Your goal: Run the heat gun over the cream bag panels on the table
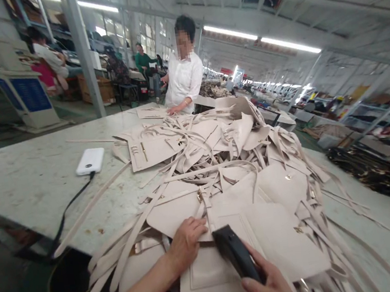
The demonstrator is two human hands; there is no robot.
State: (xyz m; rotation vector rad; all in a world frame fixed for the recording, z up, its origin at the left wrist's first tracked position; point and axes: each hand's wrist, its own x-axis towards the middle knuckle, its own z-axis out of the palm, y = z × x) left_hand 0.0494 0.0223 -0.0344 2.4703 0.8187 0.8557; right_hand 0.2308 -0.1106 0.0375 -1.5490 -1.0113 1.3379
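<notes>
My right hand (269, 284) is wrapped round a black hand-held tool (237, 255) shaped like a hair clipper. The tool's head is over a beige leather bag panel (209, 271) with stitched outlines, in front of me. At the panel's upper edge, my left hand (188, 240) has its fingers bent and close together, gripping the leather near a narrow strap; the fingertips are partly hidden. Beyond both hands rises a heap of beige bag pieces (235, 179) with loose straps and gold-coloured buckles.
A white power bank (90, 160) with a black cable lies on the pale worktable (32, 162). Across it stands a co-worker in a white shirt (183, 78), one hand on the pieces. Straps (122, 251) hang over the near left edge. Dark goods (371, 170) are stacked at right.
</notes>
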